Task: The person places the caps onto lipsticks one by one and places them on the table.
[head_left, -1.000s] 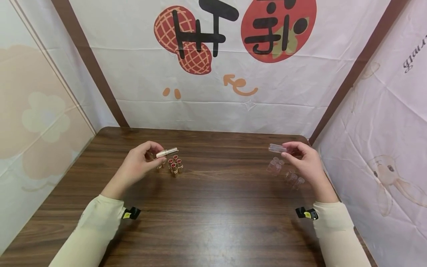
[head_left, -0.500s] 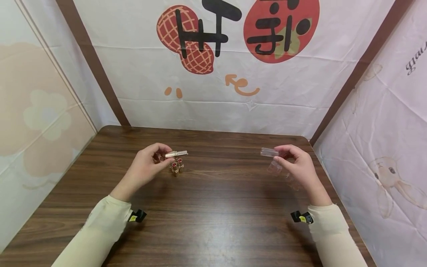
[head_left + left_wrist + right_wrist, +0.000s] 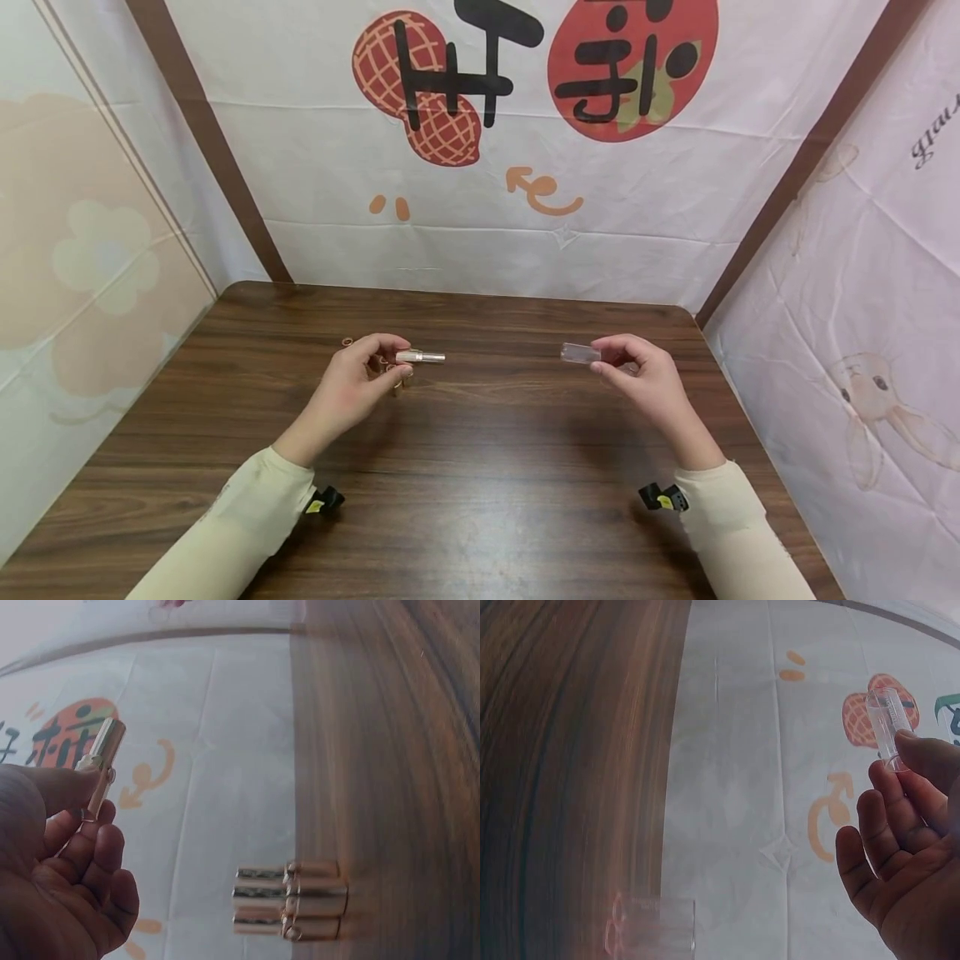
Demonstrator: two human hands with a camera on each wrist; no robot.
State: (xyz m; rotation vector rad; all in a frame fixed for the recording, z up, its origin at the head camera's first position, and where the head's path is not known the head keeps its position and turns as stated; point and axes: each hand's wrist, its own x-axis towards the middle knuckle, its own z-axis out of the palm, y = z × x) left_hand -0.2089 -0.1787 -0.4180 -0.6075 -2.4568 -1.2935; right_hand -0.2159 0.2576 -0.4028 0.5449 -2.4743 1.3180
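Observation:
My left hand (image 3: 347, 400) pinches a gold lipstick tube (image 3: 420, 357) between thumb and fingers, its narrower shiny end pointing right. In the left wrist view the lipstick tube (image 3: 110, 742) stands slanted above the thumb tip. Opposite it, my right hand (image 3: 651, 385) pinches a clear cap (image 3: 579, 353) by one end, the other end facing left. The right wrist view shows that transparent cap (image 3: 886, 716) between thumb and index finger. A gap separates cap and tube, both raised over the table.
More gold lipstick tubes (image 3: 315, 898) stand upright on the brown wooden table (image 3: 480, 467), mostly behind my left hand. Further clear caps (image 3: 660, 926) stand at the right, hidden by my right hand in the head view. A printed cloth wall (image 3: 480, 258) borders the table's back.
Both hands have moved inward, the left one rightward with the lipstick tube, the right one leftward with the clear cap. The two pieces are now closer and nearly level.

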